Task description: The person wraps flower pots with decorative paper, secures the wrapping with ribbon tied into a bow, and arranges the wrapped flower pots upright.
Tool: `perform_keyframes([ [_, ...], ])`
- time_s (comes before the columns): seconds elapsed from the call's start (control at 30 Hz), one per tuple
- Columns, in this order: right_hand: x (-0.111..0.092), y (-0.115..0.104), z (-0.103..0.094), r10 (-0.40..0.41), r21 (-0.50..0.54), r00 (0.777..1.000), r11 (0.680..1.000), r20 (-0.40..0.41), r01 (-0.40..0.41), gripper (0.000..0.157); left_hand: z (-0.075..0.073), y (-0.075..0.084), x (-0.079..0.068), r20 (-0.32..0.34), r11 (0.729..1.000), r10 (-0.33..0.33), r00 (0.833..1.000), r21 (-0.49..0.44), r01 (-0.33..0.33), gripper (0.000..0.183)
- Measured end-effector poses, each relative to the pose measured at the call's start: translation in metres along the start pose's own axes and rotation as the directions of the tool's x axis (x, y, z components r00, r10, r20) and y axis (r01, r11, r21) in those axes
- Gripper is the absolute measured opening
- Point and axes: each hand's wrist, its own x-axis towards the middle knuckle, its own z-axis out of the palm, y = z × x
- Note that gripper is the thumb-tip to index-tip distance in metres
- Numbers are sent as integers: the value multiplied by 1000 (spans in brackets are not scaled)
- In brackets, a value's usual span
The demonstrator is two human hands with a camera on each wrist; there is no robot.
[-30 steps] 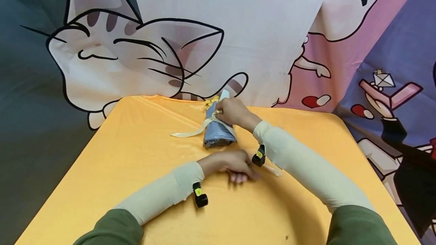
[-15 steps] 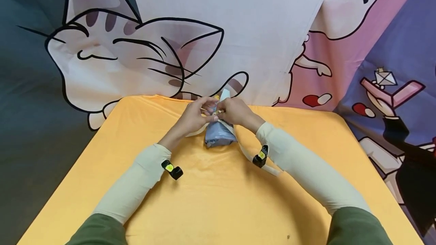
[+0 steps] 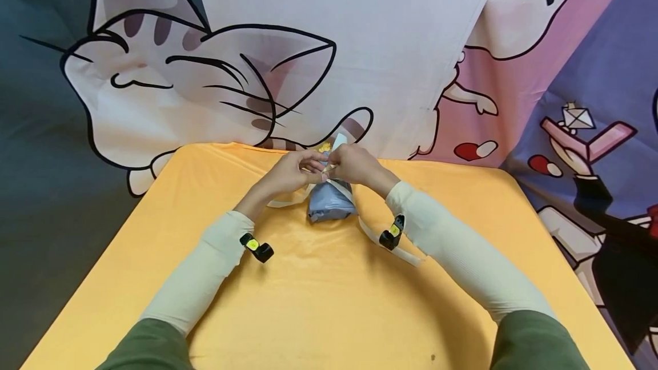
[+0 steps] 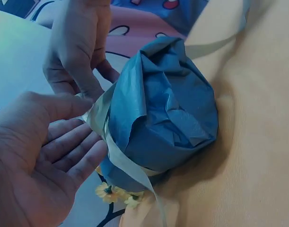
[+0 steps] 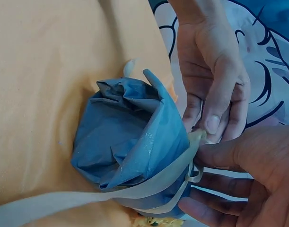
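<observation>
A small bouquet wrapped in blue paper (image 3: 331, 205) lies on the table, its crumpled lower end toward me. Yellow flowers (image 4: 106, 191) peek out at the far end. Around its middle runs a cream ribbon (image 5: 149, 187), gathered into a small loop between my hands. My left hand (image 3: 290, 173) pinches the ribbon at its crossing with thumb and fingertips, the other fingers spread loosely. From the other side, my right hand (image 3: 360, 165) pinches the ribbon right beside the left thumb. One ribbon tail trails left, the other right under the right wrist.
A yellow cloth (image 3: 308, 301) covers the table. Behind it hangs a backdrop (image 3: 401, 44) with cartoon cats, close to the table's far edge. A pale strip (image 3: 339, 140) sticks up beside the flowers.
My left hand has moved from below the bouquet, up and to the left, to the ribbon's crossing. My right hand has stayed at the ribbon. The right tail now lies free on the cloth.
</observation>
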Motion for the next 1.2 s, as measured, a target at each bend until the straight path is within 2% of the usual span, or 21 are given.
perform_keyframes([
  [0.17,2,-2,-2,-1,38,1000,999,10,1,35,1,-1,2,-58,998,-27,998,53,30,44],
  [0.3,4,-4,-2,8,67,1000,998,-4,-7,36,8,-1,3,-123,997,-33,992,64,41,42],
  [0.5,2,-7,0,32,76,996,997,-79,-26,37,16,-3,4,-186,992,48,981,124,-25,10],
  [0.57,-1,-6,2,47,100,994,994,-100,-37,33,18,-5,3,-205,990,67,977,132,-41,6],
  [0.67,-10,-4,5,103,187,987,979,-127,-78,33,20,-6,0,-235,992,66,970,118,-39,4],
  [0.77,-27,4,9,166,270,979,954,-117,-130,48,22,-6,-2,-242,995,55,969,92,-34,5],
  [0.83,-39,11,14,182,289,979,946,-88,-150,53,24,-6,-2,-241,996,51,969,84,-32,8],
  [0.97,-60,29,25,173,318,985,934,-11,-160,42,25,-4,-2,-239,996,41,970,86,-21,8],
  [1.03,-67,39,31,154,374,988,915,23,-152,33,25,-4,-2,-240,996,29,970,91,-7,8],
  [1.07,-70,43,34,145,421,989,895,38,-147,30,25,-3,-2,-243,996,24,970,93,-1,7],
  [1.2,-77,56,43,107,608,990,781,94,-142,27,24,-3,-2,-251,994,26,968,106,1,6],
])
